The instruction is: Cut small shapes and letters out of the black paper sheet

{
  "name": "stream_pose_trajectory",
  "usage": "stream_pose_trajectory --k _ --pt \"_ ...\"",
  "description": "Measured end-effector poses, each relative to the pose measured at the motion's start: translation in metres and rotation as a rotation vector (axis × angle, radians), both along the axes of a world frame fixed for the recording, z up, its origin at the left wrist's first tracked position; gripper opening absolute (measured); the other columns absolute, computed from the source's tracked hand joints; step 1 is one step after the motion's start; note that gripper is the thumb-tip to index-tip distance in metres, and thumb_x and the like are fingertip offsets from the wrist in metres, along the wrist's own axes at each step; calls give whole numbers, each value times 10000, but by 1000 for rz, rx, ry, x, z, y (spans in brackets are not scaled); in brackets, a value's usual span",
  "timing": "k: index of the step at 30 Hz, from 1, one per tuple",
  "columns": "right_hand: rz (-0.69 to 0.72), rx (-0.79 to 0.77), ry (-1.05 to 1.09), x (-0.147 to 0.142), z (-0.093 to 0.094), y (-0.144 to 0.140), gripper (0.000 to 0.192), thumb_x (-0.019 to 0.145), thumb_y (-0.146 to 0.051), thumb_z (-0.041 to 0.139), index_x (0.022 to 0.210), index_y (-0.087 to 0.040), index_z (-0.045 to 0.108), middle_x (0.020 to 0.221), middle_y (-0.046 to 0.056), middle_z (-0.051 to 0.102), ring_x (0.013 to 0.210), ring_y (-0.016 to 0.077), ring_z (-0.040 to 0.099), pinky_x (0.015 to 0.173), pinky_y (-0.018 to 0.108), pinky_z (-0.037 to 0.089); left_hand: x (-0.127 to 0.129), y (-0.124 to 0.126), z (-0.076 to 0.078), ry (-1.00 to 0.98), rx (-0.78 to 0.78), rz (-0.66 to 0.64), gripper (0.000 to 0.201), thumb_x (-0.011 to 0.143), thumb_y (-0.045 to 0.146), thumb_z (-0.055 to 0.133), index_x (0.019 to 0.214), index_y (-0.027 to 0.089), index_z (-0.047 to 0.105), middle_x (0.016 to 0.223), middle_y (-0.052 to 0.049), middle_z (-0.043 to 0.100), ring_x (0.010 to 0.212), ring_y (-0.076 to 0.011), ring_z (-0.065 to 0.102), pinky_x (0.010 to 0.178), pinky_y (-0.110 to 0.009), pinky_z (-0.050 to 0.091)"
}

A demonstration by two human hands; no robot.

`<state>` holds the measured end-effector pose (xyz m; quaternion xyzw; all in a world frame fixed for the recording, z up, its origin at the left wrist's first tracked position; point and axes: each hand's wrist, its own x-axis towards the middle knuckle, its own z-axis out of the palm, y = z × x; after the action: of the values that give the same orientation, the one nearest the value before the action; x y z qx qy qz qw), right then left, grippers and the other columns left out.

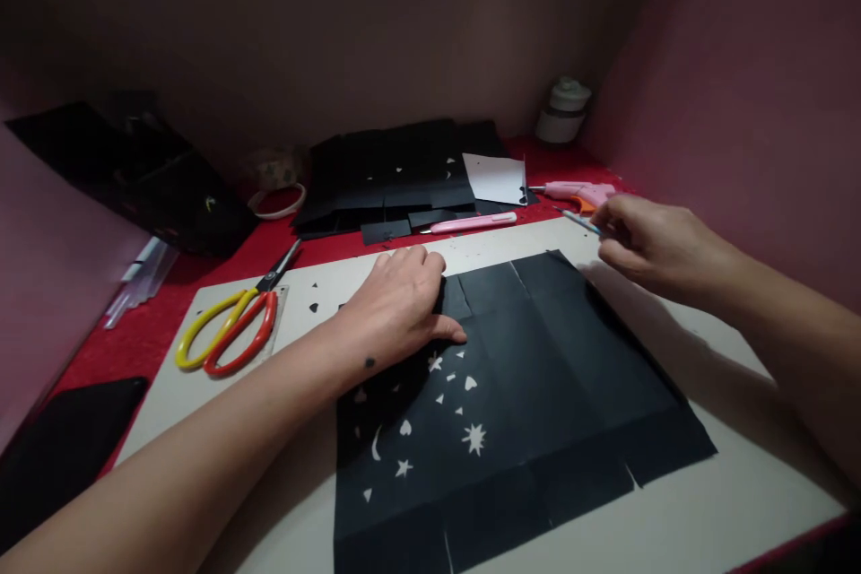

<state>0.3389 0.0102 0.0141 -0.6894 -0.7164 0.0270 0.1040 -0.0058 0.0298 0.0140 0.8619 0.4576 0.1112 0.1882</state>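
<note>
A large black paper sheet (538, 395) with creases and cut-out stars, hearts and a moon lies on a pale cutting board (706, 502). My left hand (400, 305) presses flat on the sheet's upper left part, fingers together. At the sheet's far right corner my right hand (649, 242) pinches a thin craft knife (578, 220), whose tip points left, just above the board.
Yellow and orange scissors (229, 332) lie at the board's left. Behind the board are a pink cutter (474, 222), a stack of black paper (396, 170), a white paper piece (498, 178), a pink glue gun (578, 191), a tape roll (277, 200) and a jar (563, 110). Pink walls close in both sides.
</note>
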Motion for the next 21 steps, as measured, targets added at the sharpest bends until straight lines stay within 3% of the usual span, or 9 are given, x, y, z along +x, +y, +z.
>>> stream_pose_trajectory --k 4,12,16,19,21 --pt "-37 -108 198 6 -5 -24 121 924 -346 751 911 -250 680 801 27 695 719 211 665 637 370 573 -1 3 -1 37 -42 -18 573 633 565 970 827 248 534 889 -48 633 866 -282 568 772 -378 451" --pt "-89 -380 815 -18 -6 -41 336 761 -443 819 971 -258 633 600 -18 578 436 146 510 358 289 360 1 8 2 -42 -171 -5 419 610 430 944 753 248 595 818 -22 631 834 -254 579 708 -331 426" --pt "-106 -363 1053 -36 17 -47 371 629 -360 820 891 -271 572 566 -78 484 383 79 354 317 237 244 -10 19 11 -129 -309 5 315 651 455 858 766 262 638 756 -4 650 700 -203 573 585 -289 401" --pt "-93 -348 1173 -67 48 -49 294 626 -246 819 786 -255 573 530 -116 398 369 34 343 341 168 254 -27 28 23 -184 -461 -20 363 605 507 863 803 250 701 768 -29 715 676 -196 639 571 -291 483" --pt "-37 -369 1214 -93 69 -44 205 702 -141 774 678 -213 584 515 -104 449 365 19 403 369 136 279 -36 30 31 -222 -490 -29 459 566 559 903 840 230 736 740 -35 720 680 -193 667 586 -300 530"
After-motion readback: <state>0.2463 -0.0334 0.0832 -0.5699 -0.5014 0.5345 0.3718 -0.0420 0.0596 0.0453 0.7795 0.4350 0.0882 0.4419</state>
